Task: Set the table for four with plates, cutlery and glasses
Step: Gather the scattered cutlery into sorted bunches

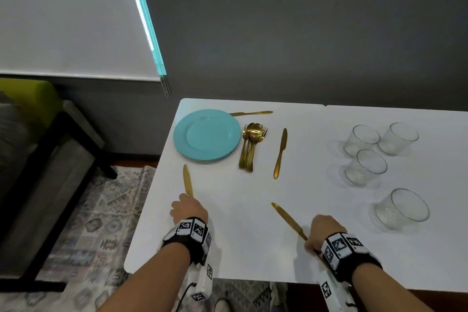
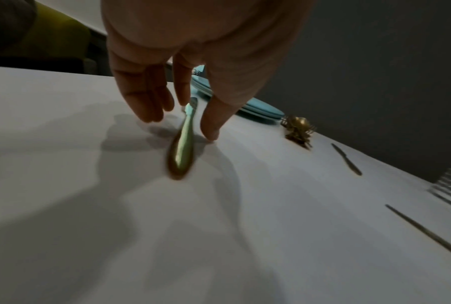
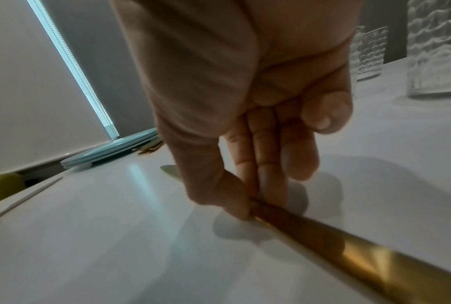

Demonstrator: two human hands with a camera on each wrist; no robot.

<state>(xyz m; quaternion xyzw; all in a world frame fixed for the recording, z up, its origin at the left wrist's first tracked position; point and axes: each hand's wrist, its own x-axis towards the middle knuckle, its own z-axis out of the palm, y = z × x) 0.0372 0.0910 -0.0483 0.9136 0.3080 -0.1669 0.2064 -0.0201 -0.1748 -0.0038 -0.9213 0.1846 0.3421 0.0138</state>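
Note:
On the white table point(image 1: 243, 248) a stack of teal plates point(image 1: 207, 134) sits at the far left, with a bundle of gold spoons and forks point(image 1: 251, 145) beside it. My left hand point(image 1: 188, 206) hovers over the handle of a gold knife point(image 1: 187, 180) lying flat near the left edge. Its straight fingers point(image 2: 146, 102) and thumb stand on either side of the knife point(image 2: 180, 156) without gripping it. My right hand point(image 1: 320, 232) pinches a second gold knife point(image 1: 287, 219) by its handle point(image 3: 349, 246), blade pointing up-left, low over the table.
Two more gold knives lie on the table, one behind the plates point(image 1: 250, 113) and one right of the cutlery bundle point(image 1: 280, 153). Several clear textured glasses point(image 1: 366, 167) stand at the right. A dark wall runs behind the table; a green chair point(image 1: 27, 99) and a rug are at left.

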